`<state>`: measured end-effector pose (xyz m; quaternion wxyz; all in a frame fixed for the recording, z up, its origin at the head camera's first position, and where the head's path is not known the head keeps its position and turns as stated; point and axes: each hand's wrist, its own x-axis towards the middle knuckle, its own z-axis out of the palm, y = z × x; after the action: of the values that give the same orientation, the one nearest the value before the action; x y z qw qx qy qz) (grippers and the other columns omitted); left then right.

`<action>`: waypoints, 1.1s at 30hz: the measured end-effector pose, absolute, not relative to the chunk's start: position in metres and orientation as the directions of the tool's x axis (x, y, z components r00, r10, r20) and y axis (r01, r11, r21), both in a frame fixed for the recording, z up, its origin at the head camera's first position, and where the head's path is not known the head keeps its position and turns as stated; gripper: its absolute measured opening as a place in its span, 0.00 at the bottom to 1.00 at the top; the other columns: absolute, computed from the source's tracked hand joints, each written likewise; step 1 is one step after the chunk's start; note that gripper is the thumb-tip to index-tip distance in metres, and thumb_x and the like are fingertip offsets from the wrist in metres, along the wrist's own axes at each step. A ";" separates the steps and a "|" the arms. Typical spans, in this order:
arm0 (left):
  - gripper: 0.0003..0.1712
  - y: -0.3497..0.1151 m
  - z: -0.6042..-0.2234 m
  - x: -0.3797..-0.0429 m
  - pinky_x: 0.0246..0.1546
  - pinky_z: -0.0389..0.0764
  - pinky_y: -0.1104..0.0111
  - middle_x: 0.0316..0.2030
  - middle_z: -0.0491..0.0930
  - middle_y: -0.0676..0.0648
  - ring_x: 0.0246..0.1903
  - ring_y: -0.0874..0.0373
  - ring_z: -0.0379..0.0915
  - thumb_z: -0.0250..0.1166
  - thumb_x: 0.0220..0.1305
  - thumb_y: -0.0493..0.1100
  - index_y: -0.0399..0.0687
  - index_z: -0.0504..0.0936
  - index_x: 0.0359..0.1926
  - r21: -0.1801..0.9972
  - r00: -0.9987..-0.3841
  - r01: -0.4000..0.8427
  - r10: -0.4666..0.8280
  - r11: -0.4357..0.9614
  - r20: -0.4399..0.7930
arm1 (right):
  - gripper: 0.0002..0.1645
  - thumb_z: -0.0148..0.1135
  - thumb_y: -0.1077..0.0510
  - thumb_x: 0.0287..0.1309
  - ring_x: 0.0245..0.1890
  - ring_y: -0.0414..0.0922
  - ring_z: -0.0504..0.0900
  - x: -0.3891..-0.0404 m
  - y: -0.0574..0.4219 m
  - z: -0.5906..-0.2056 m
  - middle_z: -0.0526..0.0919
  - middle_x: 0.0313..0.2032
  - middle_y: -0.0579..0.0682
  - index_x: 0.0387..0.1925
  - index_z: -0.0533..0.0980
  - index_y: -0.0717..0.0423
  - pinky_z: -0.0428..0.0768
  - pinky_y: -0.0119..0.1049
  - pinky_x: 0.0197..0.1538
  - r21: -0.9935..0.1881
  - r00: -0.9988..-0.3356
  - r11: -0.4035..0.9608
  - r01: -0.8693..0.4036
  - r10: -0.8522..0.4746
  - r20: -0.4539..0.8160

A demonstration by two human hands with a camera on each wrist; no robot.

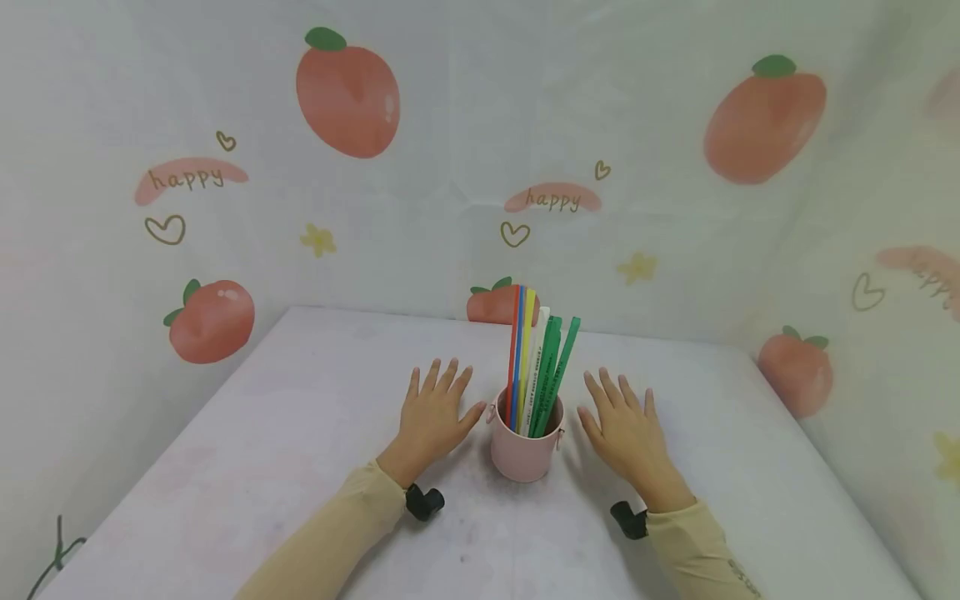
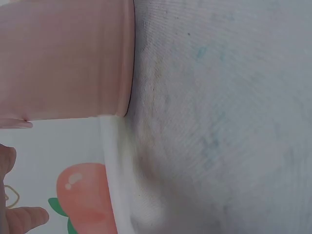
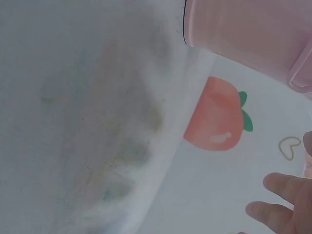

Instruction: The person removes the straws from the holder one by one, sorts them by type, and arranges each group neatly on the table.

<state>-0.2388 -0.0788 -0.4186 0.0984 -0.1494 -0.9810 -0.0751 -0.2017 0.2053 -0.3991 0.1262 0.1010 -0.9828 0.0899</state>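
Note:
A small pink bucket stands upright between the two hands. Several flat, slender sticks lean in it: red, blue and yellow ones on the left, a white one in the middle, and green ones on the right with dark print. On the bucket's left, the left hand is spread palm down, its thumb tip close to the bucket's side loop. To the right, the right hand is likewise spread with straight fingers, apart from the bucket. Both hands hold nothing. The bucket fills the upper left of the left wrist view.
A pale table lies under the hands. Behind it hangs a white cloth printed with red fruit, hearts and "happy". Black wrist cameras sit at both cuffs. A dark green cord shows at the lower left.

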 end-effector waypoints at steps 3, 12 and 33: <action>0.39 -0.079 -0.419 -0.238 0.73 0.42 0.44 0.73 0.56 0.45 0.74 0.44 0.46 0.46 0.69 0.68 0.56 0.60 0.73 0.125 -0.935 0.308 0.276 0.943 0.222 | 0.34 0.47 0.45 0.71 0.71 0.65 0.55 -0.202 0.205 -0.400 0.59 0.71 0.60 0.72 0.59 0.54 0.46 0.71 0.68 -0.147 -0.945 0.964 -0.222 -0.176 0.274; 0.38 -0.080 -0.417 -0.237 0.73 0.45 0.45 0.72 0.60 0.44 0.73 0.44 0.50 0.47 0.70 0.67 0.54 0.62 0.72 0.128 -0.928 0.320 0.284 0.939 0.240 | 0.34 0.46 0.44 0.71 0.70 0.65 0.58 -0.202 0.206 -0.402 0.61 0.70 0.60 0.72 0.60 0.54 0.47 0.71 0.68 -0.147 -0.948 0.965 -0.216 -0.172 0.267; 0.14 -0.078 -0.410 -0.237 0.25 0.81 0.64 0.39 0.87 0.50 0.33 0.55 0.83 0.61 0.66 0.49 0.51 0.85 0.48 0.263 -0.925 0.322 0.243 0.910 0.291 | 0.20 0.51 0.51 0.69 0.39 0.53 0.85 -0.202 0.204 -0.402 0.86 0.45 0.55 0.55 0.77 0.55 0.82 0.50 0.34 -0.189 -0.963 0.963 -0.193 -0.149 0.223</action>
<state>-0.2366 -0.0781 -0.4097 0.1270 -0.1457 -0.9688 -0.1549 -0.2018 0.2039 -0.4024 0.1038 0.0868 -0.9852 0.1050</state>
